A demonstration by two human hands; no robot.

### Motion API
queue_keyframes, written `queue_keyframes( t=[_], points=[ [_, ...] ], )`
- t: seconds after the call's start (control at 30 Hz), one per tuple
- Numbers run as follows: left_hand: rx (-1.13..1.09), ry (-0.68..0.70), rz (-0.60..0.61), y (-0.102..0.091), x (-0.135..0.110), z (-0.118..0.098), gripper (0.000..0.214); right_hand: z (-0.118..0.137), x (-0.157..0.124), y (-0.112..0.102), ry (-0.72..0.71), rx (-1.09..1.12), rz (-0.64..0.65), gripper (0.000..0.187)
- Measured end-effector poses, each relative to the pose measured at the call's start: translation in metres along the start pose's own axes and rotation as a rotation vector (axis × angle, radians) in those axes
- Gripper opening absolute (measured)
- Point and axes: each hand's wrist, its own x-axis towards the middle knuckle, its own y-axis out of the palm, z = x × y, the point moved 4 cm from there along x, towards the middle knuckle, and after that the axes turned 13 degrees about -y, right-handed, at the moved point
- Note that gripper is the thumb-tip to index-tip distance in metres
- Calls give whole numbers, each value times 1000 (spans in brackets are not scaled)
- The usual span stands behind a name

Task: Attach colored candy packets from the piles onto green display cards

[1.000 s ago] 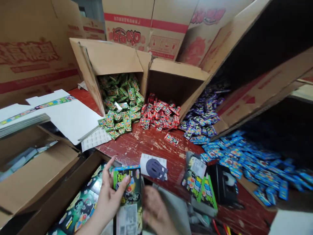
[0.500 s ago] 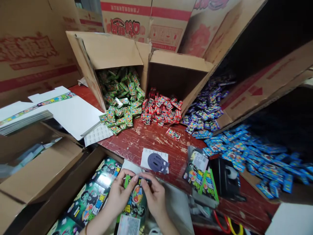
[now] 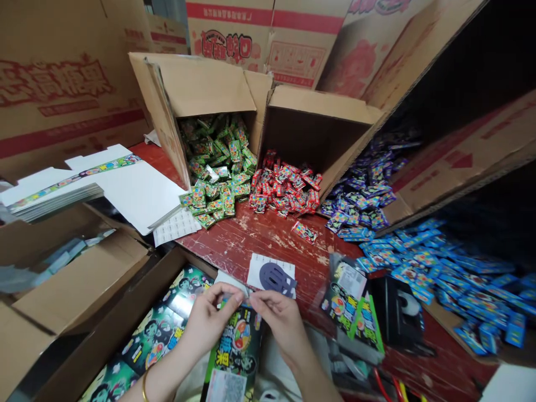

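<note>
A black and green candy packet [image 3: 238, 340], with a printed label on its lower part, stands upright in front of me. My left hand [image 3: 213, 315] pinches its top edge from the left, thumb against the front. My right hand [image 3: 280, 318] has thumb and fingertips pressed together at the top right corner; a thin clear edge seems to show between the two hands. Just beyond the fingers lies a purple slotted disc [image 3: 275, 278] on a white sheet. Left of my left hand, green-black candy boxes [image 3: 161, 329] fill a brown carton [image 3: 121, 312].
Tipped cartons spill green [image 3: 215, 190], red [image 3: 285, 187], purple [image 3: 360, 195] and blue wrapped candies [image 3: 452, 279] onto the red table [image 3: 251, 237]. Bagged packets [image 3: 352, 301] lie beside a black tape dispenser [image 3: 397, 312]. Flat white cardboard [image 3: 129, 190] is stacked at left.
My hands have drawn slightly apart at the packet's top, and the right hand has shifted outward. The camera view has turned a little left.
</note>
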Motion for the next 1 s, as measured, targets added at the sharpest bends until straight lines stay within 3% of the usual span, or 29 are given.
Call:
queue_keyframes(
  t=[0.13,0.33,0.43,0.53,0.63,0.7,0.77,0.87,1.0],
  points=[
    [23,11,62,7,0,-5,24,6,5,-3,102,55,66,26],
    [90,124,11,13,-6,3,16,16,-11,-3,-162,-210,108,26],
    [75,158,65,19,-8,2,11,20,-8,-6,-192,-270,125,28],
    [110,189,98,23,-9,-5,12,38,12,0,-211,-268,142,35],
    [202,198,115,26,-7,-9,13,58,38,29,-194,-277,368,37],
    [224,185,120,26,-5,-8,15,61,50,53,-99,-261,590,36],
    [203,159,119,26,-3,-6,16,58,56,68,-2,-198,702,34],
    [136,93,79,20,1,-2,17,51,60,65,-57,-62,562,28],
    [28,14,13,7,4,7,21,35,45,30,-193,-97,266,19]
  ],
)
